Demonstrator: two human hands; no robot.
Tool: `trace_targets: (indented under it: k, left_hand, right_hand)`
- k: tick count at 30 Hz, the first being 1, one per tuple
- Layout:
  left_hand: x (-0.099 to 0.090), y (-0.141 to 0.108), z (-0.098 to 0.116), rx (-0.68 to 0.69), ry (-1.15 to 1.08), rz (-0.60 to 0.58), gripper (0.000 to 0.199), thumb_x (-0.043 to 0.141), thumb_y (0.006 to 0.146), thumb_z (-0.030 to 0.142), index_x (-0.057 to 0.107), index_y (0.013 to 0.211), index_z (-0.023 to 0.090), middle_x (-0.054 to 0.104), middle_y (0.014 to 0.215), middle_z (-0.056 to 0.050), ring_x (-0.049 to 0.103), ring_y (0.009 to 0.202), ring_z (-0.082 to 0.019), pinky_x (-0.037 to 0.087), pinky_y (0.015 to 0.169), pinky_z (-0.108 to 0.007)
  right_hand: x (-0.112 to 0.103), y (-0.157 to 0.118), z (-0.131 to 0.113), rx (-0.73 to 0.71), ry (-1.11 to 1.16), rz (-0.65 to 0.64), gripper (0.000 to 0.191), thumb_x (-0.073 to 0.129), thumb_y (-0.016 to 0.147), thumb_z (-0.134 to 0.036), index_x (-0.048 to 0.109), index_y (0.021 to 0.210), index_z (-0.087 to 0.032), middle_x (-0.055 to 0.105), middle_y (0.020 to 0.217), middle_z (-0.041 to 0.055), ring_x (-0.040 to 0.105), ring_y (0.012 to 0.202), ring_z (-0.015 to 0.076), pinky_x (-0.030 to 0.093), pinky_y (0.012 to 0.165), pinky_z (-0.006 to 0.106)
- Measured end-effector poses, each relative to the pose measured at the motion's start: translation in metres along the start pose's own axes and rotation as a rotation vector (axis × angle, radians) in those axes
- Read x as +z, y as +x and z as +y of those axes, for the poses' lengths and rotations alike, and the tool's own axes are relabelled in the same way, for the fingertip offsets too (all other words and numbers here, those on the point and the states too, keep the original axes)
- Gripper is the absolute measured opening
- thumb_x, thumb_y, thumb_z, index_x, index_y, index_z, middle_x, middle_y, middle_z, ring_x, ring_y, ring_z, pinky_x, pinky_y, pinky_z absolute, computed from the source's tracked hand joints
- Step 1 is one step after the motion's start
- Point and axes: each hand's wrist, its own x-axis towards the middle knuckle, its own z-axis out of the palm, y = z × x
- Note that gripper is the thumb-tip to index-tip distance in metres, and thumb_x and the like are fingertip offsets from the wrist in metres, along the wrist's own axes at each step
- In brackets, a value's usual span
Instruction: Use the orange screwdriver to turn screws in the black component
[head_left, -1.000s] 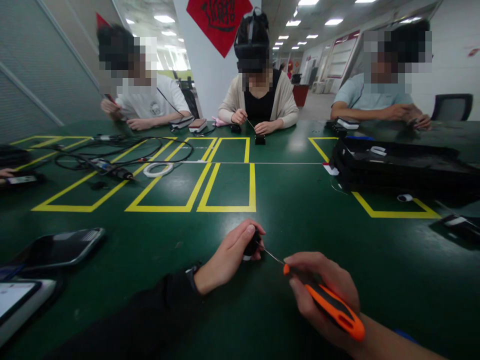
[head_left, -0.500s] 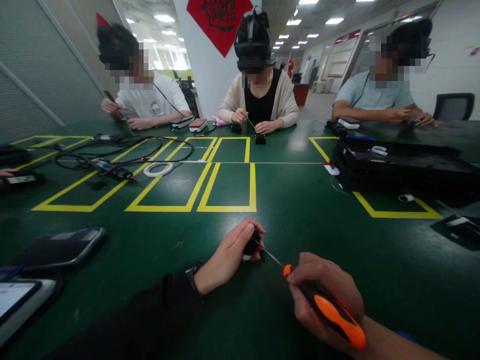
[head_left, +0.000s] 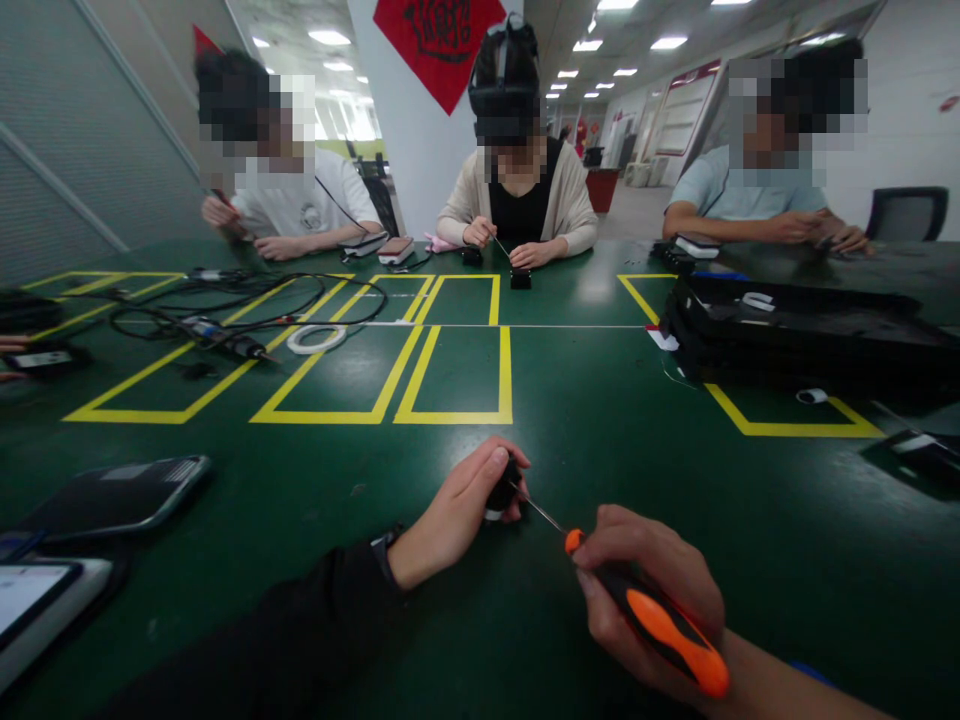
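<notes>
A small black part (head_left: 501,490) with a whitish lower edge is gripped by my left hand (head_left: 454,510), whose fingers wrap round its far side and hide much of it. My right hand (head_left: 652,590) is closed round an orange and black screwdriver (head_left: 667,635). The thin metal shaft points up and left, and its tip meets the face of the black part. Both hands are over the green table (head_left: 420,640), near the middle of the view.
Yellow tape outlines (head_left: 454,417) mark the table. Left lie a dark device (head_left: 127,492), a tablet (head_left: 45,600), cables and a white tape ring (head_left: 316,339). A black tray (head_left: 795,325) stands right. Three people sit opposite; another person's hand shows at the left edge.
The screwdriver handle and my right hand have shifted very slightly left. My left hand and the black part look the same.
</notes>
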Motion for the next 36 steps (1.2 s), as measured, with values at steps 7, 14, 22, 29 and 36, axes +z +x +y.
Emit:
trace_targets:
  k: [7, 14, 22, 29, 36]
  left_hand:
    - [0.0015, -0.0009, 0.0028, -0.008, 0.002, 0.019, 0.033, 0.031, 0.088, 0.044, 0.048, 0.094, 0.016, 0.055, 0.075, -0.002, 0.053, 0.058, -0.01, 0.041, 0.055, -0.023]
    - [0.0007, -0.0001, 0.0009, -0.004, -0.002, 0.017, 0.034, 0.032, 0.087, 0.045, 0.049, 0.094, 0.016, 0.056, 0.075, -0.003, 0.053, 0.058, -0.01, 0.041, 0.055, -0.023]
    - [0.0007, -0.0007, 0.0022, -0.011, -0.003, 0.029, 0.035, 0.031, 0.088, 0.045, 0.049, 0.095, 0.016, 0.055, 0.075, -0.002, 0.053, 0.059, -0.01, 0.041, 0.056, -0.023]
    - [0.0002, 0.0005, 0.0, -0.011, -0.019, 0.019, 0.034, 0.031, 0.088, 0.045, 0.048, 0.095, 0.016, 0.055, 0.076, -0.003, 0.052, 0.058, -0.01, 0.041, 0.055, -0.023]
    - [0.0011, -0.0003, 0.0021, -0.014, -0.016, 0.034, 0.035, 0.031, 0.087, 0.046, 0.048, 0.094, 0.016, 0.056, 0.076, -0.003, 0.053, 0.058, -0.01, 0.042, 0.056, -0.023]
  right_hand:
    - [-0.0031, -0.0058, 0.0029, 0.037, -0.002, -0.108, 0.019, 0.053, 0.066, -0.008, 0.06, 0.08, -0.018, 0.048, 0.069, 0.0003, 0.047, 0.055, 0.0098, 0.041, 0.047, 0.022]
    - [-0.0042, -0.0039, -0.0012, 0.08, -0.096, -0.037, 0.022, 0.053, 0.069, -0.013, 0.055, 0.09, -0.019, 0.057, 0.066, -0.0014, 0.052, 0.052, 0.0098, 0.043, 0.049, 0.022]
    - [-0.0024, -0.0037, 0.0022, 0.041, 0.001, -0.118, 0.015, 0.051, 0.067, -0.012, 0.059, 0.078, -0.018, 0.048, 0.064, 0.0, 0.046, 0.053, 0.0102, 0.039, 0.047, 0.023]
    - [-0.0049, -0.0074, -0.0003, 0.127, -0.086, -0.054, 0.021, 0.052, 0.071, -0.015, 0.054, 0.091, -0.018, 0.056, 0.068, -0.001, 0.05, 0.052, 0.0097, 0.043, 0.05, 0.023]
    - [-0.0037, -0.0048, 0.0016, 0.035, -0.004, -0.121, 0.017, 0.05, 0.067, -0.011, 0.057, 0.08, -0.018, 0.048, 0.064, -0.0002, 0.047, 0.053, 0.0107, 0.038, 0.045, 0.023]
